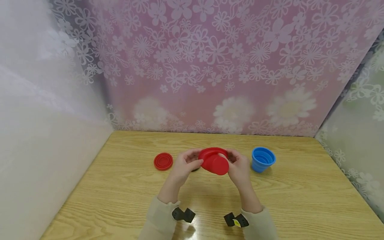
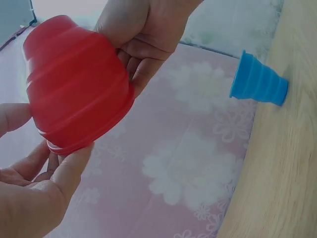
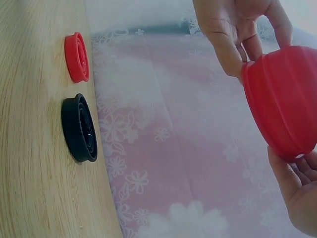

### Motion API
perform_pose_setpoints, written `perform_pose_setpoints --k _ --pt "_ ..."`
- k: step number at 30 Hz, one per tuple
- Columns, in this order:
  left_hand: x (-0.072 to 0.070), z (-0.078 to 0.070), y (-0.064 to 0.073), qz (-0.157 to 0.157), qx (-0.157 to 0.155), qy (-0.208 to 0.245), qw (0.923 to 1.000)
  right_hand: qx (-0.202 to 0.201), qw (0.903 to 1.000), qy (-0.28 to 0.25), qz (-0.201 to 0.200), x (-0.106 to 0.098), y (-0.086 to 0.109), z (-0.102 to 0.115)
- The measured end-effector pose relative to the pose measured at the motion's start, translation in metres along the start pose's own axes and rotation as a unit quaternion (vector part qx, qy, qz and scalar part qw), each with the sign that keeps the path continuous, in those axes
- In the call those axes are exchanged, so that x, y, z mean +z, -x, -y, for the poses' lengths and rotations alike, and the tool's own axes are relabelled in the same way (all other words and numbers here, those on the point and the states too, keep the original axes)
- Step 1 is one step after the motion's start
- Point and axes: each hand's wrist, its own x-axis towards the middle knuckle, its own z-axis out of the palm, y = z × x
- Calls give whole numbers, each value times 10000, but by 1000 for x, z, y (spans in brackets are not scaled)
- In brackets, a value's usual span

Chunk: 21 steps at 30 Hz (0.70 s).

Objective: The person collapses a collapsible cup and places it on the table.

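Note:
A red collapsible cup (image 1: 220,166) is held up over the table in both hands, its round base turned toward the head camera. My left hand (image 1: 183,166) grips the rim on the left side, with the thumb on the outer wall. On the other side, my right hand (image 1: 239,165) holds the cup with its thumb against the stepped wall near the base. The left wrist view shows the ridged wall stretched out and leaning. The inside of the cup faces away and is hidden.
A blue collapsible cup (image 1: 263,159) stands expanded on the table (image 1: 300,186) to the right. At the left lies a flat red ringed disc (image 1: 163,161). A black ringed disc (image 3: 79,128) lies beside it, mostly covered by the left hand in the head view.

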Motion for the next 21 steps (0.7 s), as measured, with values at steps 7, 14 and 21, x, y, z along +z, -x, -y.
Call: perform_pose_setpoints --k 7,14,21 --pt "6 0 1 -102 559 -529 9970 -206 9995 55 -226 2 2 2" --pt "10 2 -1 -487 944 -958 9897 103 9999 44 95 2 1 2" --pt "6 3 -1 -1033 1173 -904 9836 310 9662 -2000 1598 -7 -2 2"
